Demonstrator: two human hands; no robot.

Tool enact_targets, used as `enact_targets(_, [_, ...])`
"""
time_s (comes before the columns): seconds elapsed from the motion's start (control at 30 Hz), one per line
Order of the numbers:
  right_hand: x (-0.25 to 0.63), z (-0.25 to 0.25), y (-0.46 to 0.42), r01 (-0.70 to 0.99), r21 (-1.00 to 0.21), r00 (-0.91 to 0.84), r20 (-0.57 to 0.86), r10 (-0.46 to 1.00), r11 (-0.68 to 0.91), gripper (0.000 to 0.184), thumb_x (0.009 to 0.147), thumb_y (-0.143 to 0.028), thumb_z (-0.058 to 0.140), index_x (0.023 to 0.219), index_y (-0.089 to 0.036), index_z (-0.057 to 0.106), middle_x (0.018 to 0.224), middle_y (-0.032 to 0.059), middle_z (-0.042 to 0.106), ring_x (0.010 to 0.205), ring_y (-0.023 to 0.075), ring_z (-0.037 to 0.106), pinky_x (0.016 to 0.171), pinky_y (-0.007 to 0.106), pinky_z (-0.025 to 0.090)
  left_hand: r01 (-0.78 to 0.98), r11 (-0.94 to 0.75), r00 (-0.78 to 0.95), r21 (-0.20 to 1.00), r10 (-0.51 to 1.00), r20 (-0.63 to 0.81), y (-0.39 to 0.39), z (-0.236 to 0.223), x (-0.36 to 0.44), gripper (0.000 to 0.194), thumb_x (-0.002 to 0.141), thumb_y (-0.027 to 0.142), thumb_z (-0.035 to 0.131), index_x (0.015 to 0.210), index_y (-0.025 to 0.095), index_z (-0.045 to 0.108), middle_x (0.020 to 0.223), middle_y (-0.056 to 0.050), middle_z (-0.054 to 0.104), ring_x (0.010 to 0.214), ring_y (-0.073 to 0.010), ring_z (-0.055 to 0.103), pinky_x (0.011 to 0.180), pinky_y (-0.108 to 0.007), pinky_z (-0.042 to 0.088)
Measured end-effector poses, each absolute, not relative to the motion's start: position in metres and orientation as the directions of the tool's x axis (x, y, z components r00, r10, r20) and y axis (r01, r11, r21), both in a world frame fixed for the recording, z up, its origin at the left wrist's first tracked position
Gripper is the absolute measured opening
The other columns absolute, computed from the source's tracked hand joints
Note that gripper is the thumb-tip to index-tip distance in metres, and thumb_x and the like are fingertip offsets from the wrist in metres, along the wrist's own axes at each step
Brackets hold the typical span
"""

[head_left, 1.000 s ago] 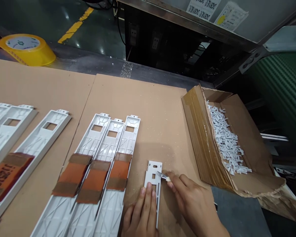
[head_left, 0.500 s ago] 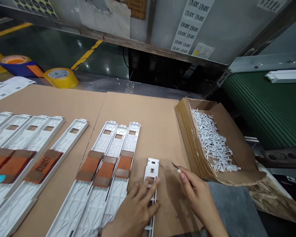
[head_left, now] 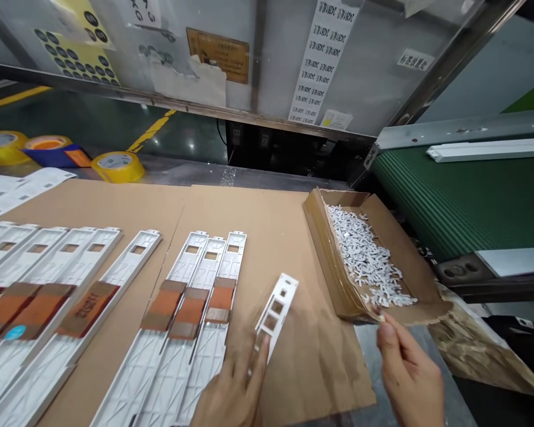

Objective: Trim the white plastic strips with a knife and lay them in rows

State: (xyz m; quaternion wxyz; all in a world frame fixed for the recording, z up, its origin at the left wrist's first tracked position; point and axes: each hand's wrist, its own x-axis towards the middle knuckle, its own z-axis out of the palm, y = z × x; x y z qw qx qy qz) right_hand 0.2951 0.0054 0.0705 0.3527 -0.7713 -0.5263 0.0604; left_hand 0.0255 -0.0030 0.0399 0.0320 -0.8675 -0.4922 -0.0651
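Note:
My left hand (head_left: 234,388) grips the lower end of a white plastic frame piece (head_left: 276,308) with square windows, which is tilted up off the cardboard sheet (head_left: 293,367). My right hand (head_left: 409,373) is apart from it, by the near corner of an open cardboard box (head_left: 333,249). Its fingers pinch a small craft knife (head_left: 380,317), mostly hidden, with its tip at the box's corner. The box holds a heap of small white plastic pieces (head_left: 360,255).
Long white plastic panels (head_left: 133,273) with orange-brown tape bands (head_left: 164,305) lie in rows to the left on cardboard. Yellow tape rolls (head_left: 118,167) sit behind the sheets. A green conveyor belt (head_left: 454,196) carrying a white strip (head_left: 489,149) runs along the right.
My left hand has lifted and tilted the white piece off the cardboard. My right hand has moved right to the box corner with the knife. The view has tipped upward.

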Motion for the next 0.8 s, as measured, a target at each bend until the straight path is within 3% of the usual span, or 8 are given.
enact_targets(0.13, [0.251, 0.051, 0.017, 0.864, -0.503, 0.104, 0.219, 0.97, 0.021, 0.029, 0.091, -0.035, 0.044, 0.109, -0.021, 0.063, 0.104, 0.004, 0.068, 0.093, 0.016, 0.064, 0.076, 0.021, 0.05, 0.892, -0.451, 0.453, -0.04, 0.885, 0.109, -0.029, 0.011, 0.032, 0.053, 0.069, 0.017, 0.052, 0.122, 0.018, 0.054, 0.13, -0.006, 0.051, 0.066, -0.0155, 0.061, 0.034, -0.019, 0.041])
enact_targets(0.23, [0.226, 0.036, 0.023, 0.907, -0.401, -0.062, 0.175, 0.983, 0.129, 0.031, 0.094, -0.032, 0.037, 0.112, -0.02, 0.06, 0.091, 0.0032, 0.068, 0.079, 0.0143, 0.066, 0.063, 0.02, 0.049, 0.893, -0.422, 0.441, -0.154, 0.89, 0.118, -0.036, 0.002, 0.043, 0.045, 0.07, 0.017, 0.054, 0.115, 0.017, 0.06, 0.124, -0.01, 0.056, 0.048, -0.0111, 0.052, 0.038, -0.023, 0.043])
enact_targets(0.37, [0.209, 0.024, 0.029, 0.95, -0.242, -0.154, 0.182, 0.971, 0.196, 0.033, 0.096, -0.032, 0.032, 0.111, -0.022, 0.06, 0.072, 0.0006, 0.063, 0.06, 0.0146, 0.063, 0.048, 0.024, 0.041, 0.898, -0.438, 0.439, -0.031, 0.895, 0.084, -0.027, 0.004, 0.048, 0.036, 0.073, 0.028, 0.056, 0.106, 0.017, 0.065, 0.112, -0.012, 0.064, 0.06, -0.0159, 0.057, 0.049, -0.026, 0.048])
enact_targets(0.5, [0.205, 0.024, 0.038, 0.953, -0.176, -0.219, 0.17, 0.961, 0.248, 0.034, 0.096, -0.032, 0.031, 0.113, -0.023, 0.059, 0.069, 0.0002, 0.059, 0.057, 0.0129, 0.06, 0.048, 0.024, 0.036, 0.887, -0.45, 0.446, 0.105, 0.893, 0.058, -0.014, 0.007, 0.046, 0.05, 0.073, 0.029, 0.056, 0.122, 0.017, 0.054, 0.122, -0.013, 0.058, 0.073, -0.0182, 0.06, 0.059, -0.027, 0.05])
enact_targets(0.63, [0.202, 0.029, 0.05, 0.947, -0.147, -0.271, 0.116, 0.955, 0.287, 0.034, 0.096, -0.031, 0.031, 0.115, -0.024, 0.059, 0.07, 0.001, 0.058, 0.061, 0.0126, 0.059, 0.053, 0.023, 0.036, 0.893, -0.438, 0.442, 0.098, 0.897, -0.012, -0.011, 0.004, 0.046, 0.059, 0.072, 0.025, 0.054, 0.129, 0.013, 0.045, 0.133, -0.02, 0.045, 0.064, -0.0147, 0.058, 0.054, -0.025, 0.048])
enact_targets(0.8, [0.197, 0.032, 0.061, 0.931, -0.197, -0.311, 0.01, 0.95, 0.307, 0.032, 0.097, -0.026, 0.03, 0.111, -0.023, 0.059, 0.075, 0.0016, 0.06, 0.068, 0.014, 0.06, 0.06, 0.024, 0.038, 0.891, -0.453, 0.452, 0.019, 0.891, 0.031, -0.011, -0.003, 0.049, 0.06, 0.066, 0.013, 0.055, 0.126, 0.011, 0.046, 0.124, -0.023, 0.052, 0.058, -0.0134, 0.056, 0.052, -0.026, 0.047])
